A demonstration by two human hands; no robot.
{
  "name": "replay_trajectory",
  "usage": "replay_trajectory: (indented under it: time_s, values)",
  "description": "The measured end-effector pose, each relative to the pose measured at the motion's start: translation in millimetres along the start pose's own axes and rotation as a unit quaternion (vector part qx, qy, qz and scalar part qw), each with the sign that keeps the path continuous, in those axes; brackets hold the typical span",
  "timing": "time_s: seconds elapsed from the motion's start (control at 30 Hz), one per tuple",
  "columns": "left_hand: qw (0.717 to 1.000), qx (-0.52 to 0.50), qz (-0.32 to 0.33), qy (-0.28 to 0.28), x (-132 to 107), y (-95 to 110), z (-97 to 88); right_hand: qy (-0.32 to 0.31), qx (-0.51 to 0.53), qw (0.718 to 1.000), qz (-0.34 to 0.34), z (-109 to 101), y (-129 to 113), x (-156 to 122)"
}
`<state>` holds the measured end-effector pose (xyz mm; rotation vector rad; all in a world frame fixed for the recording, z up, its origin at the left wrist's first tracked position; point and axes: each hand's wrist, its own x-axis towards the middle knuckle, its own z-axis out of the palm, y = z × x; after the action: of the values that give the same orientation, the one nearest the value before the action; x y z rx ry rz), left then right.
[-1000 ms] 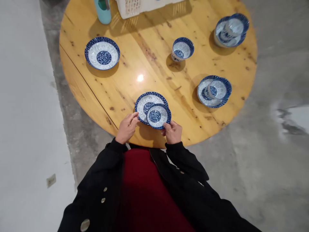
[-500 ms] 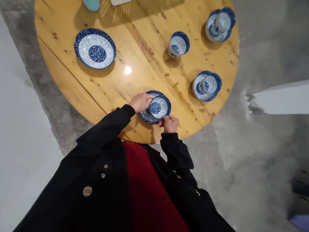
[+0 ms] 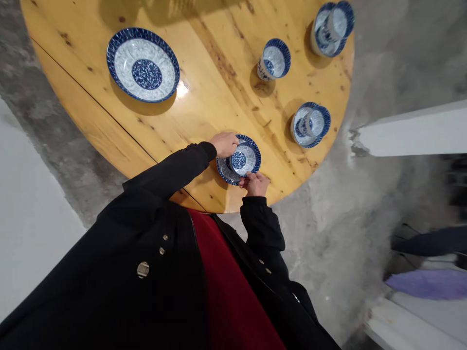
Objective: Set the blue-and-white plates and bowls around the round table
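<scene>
Near the table's front edge, a small blue-and-white bowl (image 3: 243, 159) rests over the right part of a blue-and-white plate (image 3: 223, 171). My left hand (image 3: 225, 144) comes over from the left, its fingers curled at the bowl's upper left rim. At the lower right, my right hand (image 3: 256, 183) pinches the rim from the front, thumb and fingers close together. The fingertips under the rim are partly hidden, so whether they also touch the plate I cannot tell.
A large patterned plate (image 3: 146, 73) lies at the back left of the round wooden table (image 3: 204, 107). One cup (image 3: 274, 59) stands alone. Two more bowls (image 3: 301, 137) (image 3: 321, 36) at the right each hold a cup. A white post (image 3: 412, 129) rises beyond the table.
My view has shifted, and the large plate looks bigger. The small bowl sits more within the outline of the plate beneath it. Both hands stay at its rim.
</scene>
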<state>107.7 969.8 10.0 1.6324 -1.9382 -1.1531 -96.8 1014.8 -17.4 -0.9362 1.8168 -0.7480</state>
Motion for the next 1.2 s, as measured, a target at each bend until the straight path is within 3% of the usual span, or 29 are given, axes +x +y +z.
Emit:
replay_trajectory:
  time_s: [0.53,1.2]
  values:
    - [1.000,0.004,0.006,0.004,1,0,-4.6,-0.028,-0.010,0.999,-0.013,-7,7,2]
    - [1.000,-0.028,0.002,0.006,4,-1,-2.4,-0.025,-0.016,1.000,0.011,-7,-3,-4]
